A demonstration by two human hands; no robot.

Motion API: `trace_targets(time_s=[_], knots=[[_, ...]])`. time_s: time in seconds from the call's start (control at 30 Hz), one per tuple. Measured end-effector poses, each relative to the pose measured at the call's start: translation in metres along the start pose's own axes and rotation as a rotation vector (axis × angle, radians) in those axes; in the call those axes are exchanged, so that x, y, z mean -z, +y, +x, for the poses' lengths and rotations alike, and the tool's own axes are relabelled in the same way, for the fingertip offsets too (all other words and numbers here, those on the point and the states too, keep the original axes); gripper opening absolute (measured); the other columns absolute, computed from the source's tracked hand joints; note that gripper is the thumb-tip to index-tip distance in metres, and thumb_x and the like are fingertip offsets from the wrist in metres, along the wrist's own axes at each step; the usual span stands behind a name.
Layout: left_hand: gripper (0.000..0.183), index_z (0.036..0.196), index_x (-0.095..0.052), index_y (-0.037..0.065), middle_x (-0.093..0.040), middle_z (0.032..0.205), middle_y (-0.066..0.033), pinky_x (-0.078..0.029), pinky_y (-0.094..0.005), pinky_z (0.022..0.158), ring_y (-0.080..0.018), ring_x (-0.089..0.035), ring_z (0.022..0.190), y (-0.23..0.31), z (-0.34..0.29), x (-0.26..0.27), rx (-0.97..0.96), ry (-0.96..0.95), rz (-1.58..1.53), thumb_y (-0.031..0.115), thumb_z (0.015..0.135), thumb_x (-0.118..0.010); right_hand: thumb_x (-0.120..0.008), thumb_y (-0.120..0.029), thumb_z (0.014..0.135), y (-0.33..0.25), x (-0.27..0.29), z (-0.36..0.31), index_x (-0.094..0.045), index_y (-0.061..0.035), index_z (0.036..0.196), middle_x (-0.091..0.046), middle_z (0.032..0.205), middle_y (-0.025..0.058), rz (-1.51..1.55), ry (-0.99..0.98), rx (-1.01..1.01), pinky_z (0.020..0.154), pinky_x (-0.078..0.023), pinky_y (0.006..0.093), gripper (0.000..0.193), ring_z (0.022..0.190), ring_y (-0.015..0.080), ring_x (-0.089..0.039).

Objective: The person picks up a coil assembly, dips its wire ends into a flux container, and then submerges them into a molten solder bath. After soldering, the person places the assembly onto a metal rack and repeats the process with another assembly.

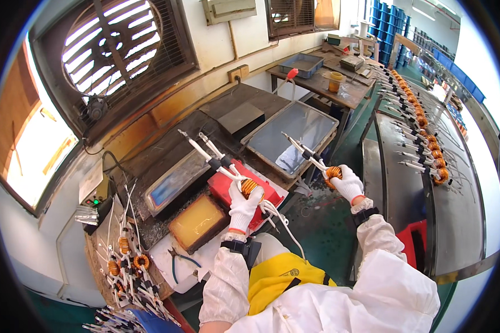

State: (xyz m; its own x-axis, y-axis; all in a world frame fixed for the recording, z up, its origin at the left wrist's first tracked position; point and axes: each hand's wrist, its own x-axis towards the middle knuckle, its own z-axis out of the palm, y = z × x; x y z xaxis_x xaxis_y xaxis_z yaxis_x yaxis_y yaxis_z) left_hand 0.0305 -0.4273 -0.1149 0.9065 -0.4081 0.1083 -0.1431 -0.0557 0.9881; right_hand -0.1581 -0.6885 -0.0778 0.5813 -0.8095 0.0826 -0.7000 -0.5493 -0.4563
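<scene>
My left hand (242,210), in a white glove, closes round a copper-wound ring coil (253,188) above a red box (219,186). The coil's white-sleeved leads with black bands point up and away to the left; other white leads (283,222) hang near the same hand. Off to the right, my gloved right hand (350,184) grips a second ring coil (332,174). Its leads (305,150) reach toward a rectangular tray (300,130) with a grey, shiny surface. Near my left hand lies a pan (197,223) of amber-yellow material.
Behind the amber pan is a long trough (177,182) with a shiny metallic surface. Pliers (175,266) lie at its near side. Several coils (141,261) are heaped at left. Another row of coils (433,150) lines the metal bench (455,211) at right. A fan (114,47) fills the wall opening.
</scene>
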Motion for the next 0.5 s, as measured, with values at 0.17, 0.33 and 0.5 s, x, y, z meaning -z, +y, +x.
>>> trace_targets(time_s=[0.17, 0.33, 0.5], knots=[[0.071, 0.127, -0.043, 0.005, -0.042, 0.124, -0.017, -0.044, -0.0384, 0.093, -0.0272, -0.053, 0.107, 0.004, -0.004, -0.002, -0.017, -0.006, -0.018, 0.032, 0.071, -0.077, -0.066, -0.034, 0.075, 0.002, 0.007, -0.003, -0.059, -0.0136, 0.112, -0.064, 0.107, 0.0128, -0.181, 0.025, 0.096, 0.082, -0.051, 0.042, 0.044, 0.092, 0.0349, -0.064], [0.069, 0.125, -0.043, 0.003, -0.042, 0.121, -0.0172, -0.046, -0.0375, 0.088, -0.0265, -0.054, 0.102, 0.004, -0.004, 0.001, -0.042, -0.014, -0.072, 0.031, 0.072, -0.077, -0.066, -0.035, 0.076, 0.005, 0.006, 0.002, -0.058, -0.0136, 0.113, -0.063, 0.109, 0.0122, -0.207, -0.014, 0.133, 0.083, -0.05, 0.0412, 0.043, 0.095, 0.0337, -0.063], [0.069, 0.127, -0.042, 0.004, -0.042, 0.123, -0.017, -0.045, -0.0382, 0.091, -0.0282, -0.053, 0.106, -0.009, -0.001, 0.0, -0.043, -0.017, -0.046, 0.032, 0.073, -0.075, -0.066, -0.035, 0.076, -0.002, 0.01, 0.004, -0.058, -0.0137, 0.114, -0.062, 0.111, 0.0128, -0.265, -0.085, 0.125, 0.085, -0.05, 0.0408, 0.045, 0.097, 0.0334, -0.063]])
